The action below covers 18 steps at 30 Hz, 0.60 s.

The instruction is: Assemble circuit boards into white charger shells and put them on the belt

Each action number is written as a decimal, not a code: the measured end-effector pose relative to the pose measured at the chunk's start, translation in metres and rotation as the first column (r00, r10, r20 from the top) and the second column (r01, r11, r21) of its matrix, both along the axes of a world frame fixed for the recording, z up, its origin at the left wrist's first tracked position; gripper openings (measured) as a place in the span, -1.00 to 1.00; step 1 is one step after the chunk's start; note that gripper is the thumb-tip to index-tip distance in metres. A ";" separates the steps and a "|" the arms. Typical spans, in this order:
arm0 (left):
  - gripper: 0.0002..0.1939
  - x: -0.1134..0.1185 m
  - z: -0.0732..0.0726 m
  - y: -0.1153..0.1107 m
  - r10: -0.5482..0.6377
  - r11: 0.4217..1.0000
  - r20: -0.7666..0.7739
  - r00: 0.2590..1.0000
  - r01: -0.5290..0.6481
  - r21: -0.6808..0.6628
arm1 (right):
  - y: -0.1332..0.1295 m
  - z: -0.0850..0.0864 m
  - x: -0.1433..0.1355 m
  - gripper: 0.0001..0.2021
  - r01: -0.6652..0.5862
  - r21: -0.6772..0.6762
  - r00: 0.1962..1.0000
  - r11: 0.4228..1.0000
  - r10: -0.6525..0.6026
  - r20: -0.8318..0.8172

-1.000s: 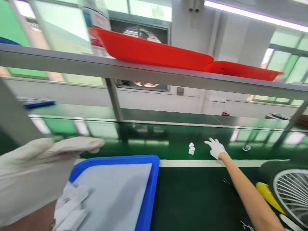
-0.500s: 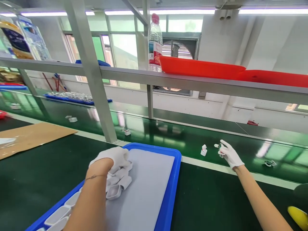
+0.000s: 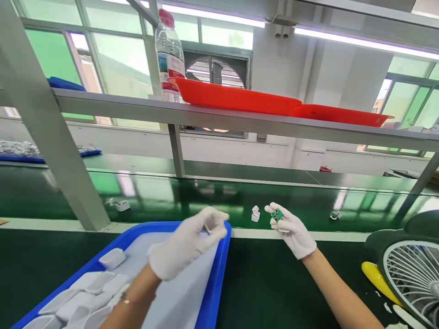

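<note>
My left hand (image 3: 192, 237), in a white glove, is raised over the blue tray (image 3: 219, 269), its fingers curled round a small pale piece that is mostly hidden. White plastic housings (image 3: 82, 304) lie in the tray's left part, on a pale sheet. To the right, over the green belt, my gloved right hand (image 3: 290, 230) pinches a small green circuit board (image 3: 277, 214). Just left of that hand, a white case with its lid up (image 3: 255, 214) stands on the belt.
A metal shelf (image 3: 240, 118) crosses above the belt, bearing red trays (image 3: 236, 97) and a bottle (image 3: 170, 59). Its post (image 3: 58, 132) rises at left. More parts (image 3: 335, 215) sit on the belt. A fan (image 3: 416, 274) stands at the right.
The view has turned to the right. My left hand has lifted from the housings at the tray's left side and moved right with a piece. My right hand now shows the green board more clearly.
</note>
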State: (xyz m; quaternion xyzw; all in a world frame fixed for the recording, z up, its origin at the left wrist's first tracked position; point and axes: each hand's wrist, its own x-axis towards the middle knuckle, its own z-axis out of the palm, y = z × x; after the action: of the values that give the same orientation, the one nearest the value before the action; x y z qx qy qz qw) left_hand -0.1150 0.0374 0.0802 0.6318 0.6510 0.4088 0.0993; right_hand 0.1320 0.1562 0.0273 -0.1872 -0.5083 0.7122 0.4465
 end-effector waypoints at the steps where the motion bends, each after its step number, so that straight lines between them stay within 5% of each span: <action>1: -0.77 0.017 -0.005 0.001 -0.166 0.986 0.053 0.985 0.165 0.022 | -0.003 0.002 0.003 -0.51 0.008 0.018 1.000 1.000 -0.008 0.020; 3: -0.68 0.042 -0.016 0.000 -0.390 0.919 0.119 0.913 0.380 0.103 | -0.010 0.008 0.010 -0.54 0.039 0.089 0.996 0.995 -0.046 0.076; 5: -0.68 0.055 -0.025 -0.003 -0.483 0.872 0.108 0.869 0.467 0.149 | -0.018 0.016 0.017 -0.58 0.074 0.184 0.988 0.980 -0.097 0.120; 12: -0.51 0.056 -0.041 -0.005 -0.508 0.806 -0.057 0.859 0.497 0.322 | -0.040 0.035 0.033 -0.63 0.072 0.511 0.976 0.856 -0.166 0.140; 14: -0.44 0.057 -0.043 -0.004 -0.514 0.794 -0.084 0.854 0.511 0.329 | -0.046 0.035 0.030 -0.59 0.055 0.703 0.955 0.709 -0.243 0.170; 18: -0.46 0.062 -0.044 -0.007 -0.426 0.893 0.023 0.904 0.417 0.171 | -0.063 0.030 0.020 -0.49 -0.052 0.943 0.887 0.329 -0.419 0.195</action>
State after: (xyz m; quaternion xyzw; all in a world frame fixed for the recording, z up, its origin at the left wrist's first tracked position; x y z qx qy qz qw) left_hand -0.0531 0.0306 0.0359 0.7512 0.4600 0.4478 0.1535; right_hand 0.1516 0.0933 0.0575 -0.1012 -0.8756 0.1822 0.4357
